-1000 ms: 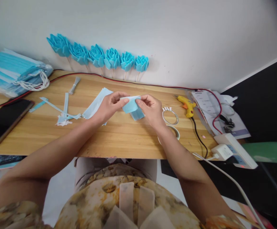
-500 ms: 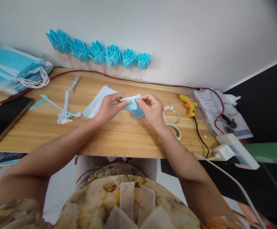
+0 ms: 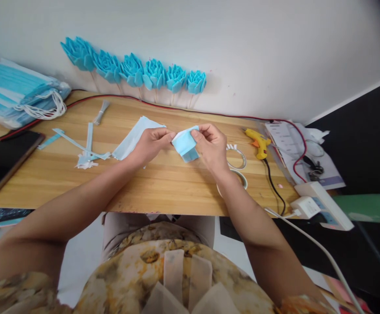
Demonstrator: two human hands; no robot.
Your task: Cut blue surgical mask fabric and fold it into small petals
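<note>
Above the middle of the wooden table, the left hand and right hand both pinch a folded blue mask piece at its upper corners. Its long axis tilts, upper edge rising toward the right hand, lower end pointing down at the tabletop. The right fingers hide its far edge, so the fold's shape is unclear

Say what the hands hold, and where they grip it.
Both hold a folded blue mask piece: left hand pinches its left edge, right hand its upper right corner.
</note>
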